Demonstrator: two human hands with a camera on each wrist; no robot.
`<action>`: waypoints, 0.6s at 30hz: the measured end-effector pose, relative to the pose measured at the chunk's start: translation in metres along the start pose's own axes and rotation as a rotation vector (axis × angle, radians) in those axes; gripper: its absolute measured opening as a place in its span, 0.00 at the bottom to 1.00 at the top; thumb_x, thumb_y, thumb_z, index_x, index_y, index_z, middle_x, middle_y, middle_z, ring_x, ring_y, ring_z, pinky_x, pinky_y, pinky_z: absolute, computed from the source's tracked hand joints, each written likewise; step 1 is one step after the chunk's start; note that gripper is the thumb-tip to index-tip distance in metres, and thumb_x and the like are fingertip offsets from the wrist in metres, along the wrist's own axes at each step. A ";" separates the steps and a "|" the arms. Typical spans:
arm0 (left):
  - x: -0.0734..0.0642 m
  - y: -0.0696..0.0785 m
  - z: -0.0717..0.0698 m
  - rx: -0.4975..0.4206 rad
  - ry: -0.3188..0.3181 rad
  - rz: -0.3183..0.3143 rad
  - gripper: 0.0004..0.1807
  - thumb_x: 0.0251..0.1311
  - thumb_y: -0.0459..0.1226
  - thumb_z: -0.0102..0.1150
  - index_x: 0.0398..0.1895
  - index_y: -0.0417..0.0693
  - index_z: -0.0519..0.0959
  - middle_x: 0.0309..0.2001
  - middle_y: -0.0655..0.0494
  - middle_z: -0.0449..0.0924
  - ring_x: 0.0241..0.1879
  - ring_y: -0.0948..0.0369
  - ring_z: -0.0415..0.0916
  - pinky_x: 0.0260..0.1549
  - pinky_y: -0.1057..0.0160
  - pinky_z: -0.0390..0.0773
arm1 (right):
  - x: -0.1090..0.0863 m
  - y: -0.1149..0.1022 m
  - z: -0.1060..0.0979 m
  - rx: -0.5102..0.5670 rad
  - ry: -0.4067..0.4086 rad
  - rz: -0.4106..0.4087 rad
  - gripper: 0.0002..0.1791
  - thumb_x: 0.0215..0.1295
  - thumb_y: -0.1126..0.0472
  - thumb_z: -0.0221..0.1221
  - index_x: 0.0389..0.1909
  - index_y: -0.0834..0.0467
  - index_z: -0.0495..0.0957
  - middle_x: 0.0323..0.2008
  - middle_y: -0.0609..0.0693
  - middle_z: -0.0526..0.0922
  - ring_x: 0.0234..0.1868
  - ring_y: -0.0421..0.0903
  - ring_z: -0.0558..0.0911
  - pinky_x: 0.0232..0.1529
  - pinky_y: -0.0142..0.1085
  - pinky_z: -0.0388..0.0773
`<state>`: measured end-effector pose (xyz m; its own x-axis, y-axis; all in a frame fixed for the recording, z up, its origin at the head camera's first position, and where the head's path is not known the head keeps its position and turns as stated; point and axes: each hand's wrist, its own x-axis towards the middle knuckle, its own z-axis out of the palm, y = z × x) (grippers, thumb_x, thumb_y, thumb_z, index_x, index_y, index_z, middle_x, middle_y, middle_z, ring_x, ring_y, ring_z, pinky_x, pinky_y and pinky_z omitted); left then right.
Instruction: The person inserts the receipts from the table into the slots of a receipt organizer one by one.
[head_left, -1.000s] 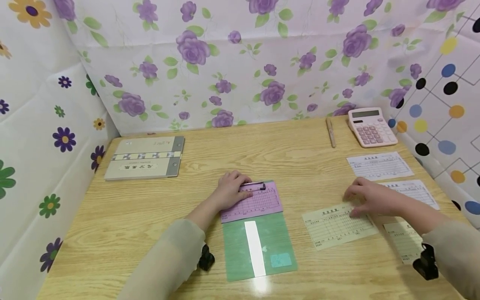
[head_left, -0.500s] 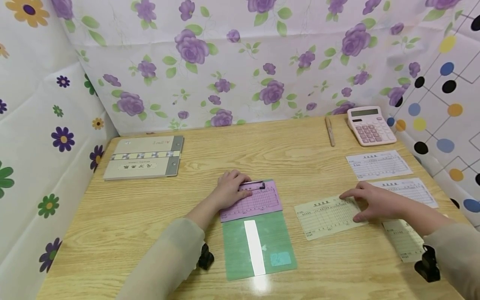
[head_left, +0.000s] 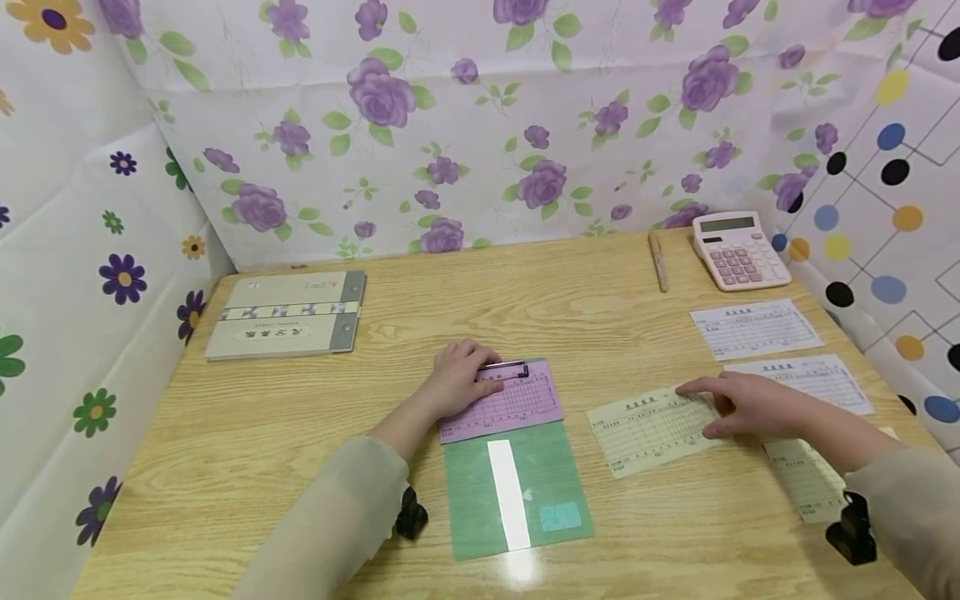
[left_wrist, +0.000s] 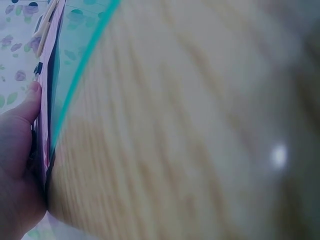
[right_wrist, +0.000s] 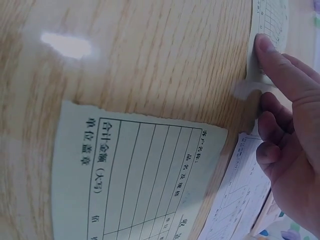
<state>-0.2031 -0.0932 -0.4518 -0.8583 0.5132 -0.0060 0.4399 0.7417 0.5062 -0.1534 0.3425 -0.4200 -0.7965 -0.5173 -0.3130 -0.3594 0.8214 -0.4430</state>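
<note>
In the head view, my left hand [head_left: 459, 385] holds the top left of a green clipboard [head_left: 547, 462], beside its metal clip [head_left: 504, 367]. Its thumb lies over a pink form slip [head_left: 510, 410]; most of the other fingers' tips are hidden. My right hand [head_left: 757, 404] touches the right end of a pale yellow form slip [head_left: 645, 433] lying flat on the table. Its index finger and thumb are spread on the paper. The right wrist view shows that thumb [right_wrist: 267, 46] on the slip, the remaining fingers bent in off it.
A second yellow slip [head_left: 804, 479] lies under the right forearm. White slips [head_left: 753, 327] lie farther back, below a pink calculator [head_left: 738, 250] and a pen [head_left: 658, 262]. At the back left sits a beige folder [head_left: 281, 317]. Patterned cloth surrounds the wooden table [head_left: 315, 417].
Over the last second, the yellow slip has shifted slightly left and away with my right hand, whose index finger has stretched out. The left hand stays on the clipboard.
</note>
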 end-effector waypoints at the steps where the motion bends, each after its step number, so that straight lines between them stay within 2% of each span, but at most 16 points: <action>1: 0.000 0.000 0.000 0.000 -0.004 -0.004 0.21 0.60 0.50 0.58 0.54 0.53 0.75 0.53 0.54 0.68 0.53 0.55 0.61 0.53 0.51 0.56 | 0.000 0.000 0.001 0.005 -0.001 0.000 0.34 0.52 0.44 0.65 0.60 0.50 0.71 0.25 0.43 0.67 0.25 0.38 0.64 0.27 0.33 0.61; 10: -0.001 -0.002 0.003 0.000 0.004 -0.007 0.21 0.60 0.50 0.58 0.54 0.54 0.75 0.53 0.55 0.69 0.52 0.56 0.61 0.52 0.52 0.56 | 0.000 -0.001 0.002 0.006 -0.004 0.013 0.33 0.54 0.45 0.65 0.61 0.50 0.70 0.24 0.43 0.68 0.24 0.38 0.65 0.27 0.33 0.62; 18: 0.001 -0.002 0.002 0.004 0.008 -0.004 0.21 0.60 0.50 0.59 0.54 0.53 0.75 0.53 0.54 0.69 0.52 0.56 0.61 0.51 0.51 0.57 | 0.000 -0.005 0.001 0.065 -0.015 0.058 0.33 0.55 0.48 0.66 0.61 0.51 0.68 0.25 0.44 0.69 0.24 0.39 0.66 0.27 0.34 0.62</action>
<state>-0.2045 -0.0931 -0.4540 -0.8621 0.5067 -0.0015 0.4374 0.7457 0.5026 -0.1511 0.3377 -0.4187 -0.8077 -0.4731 -0.3519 -0.2798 0.8329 -0.4776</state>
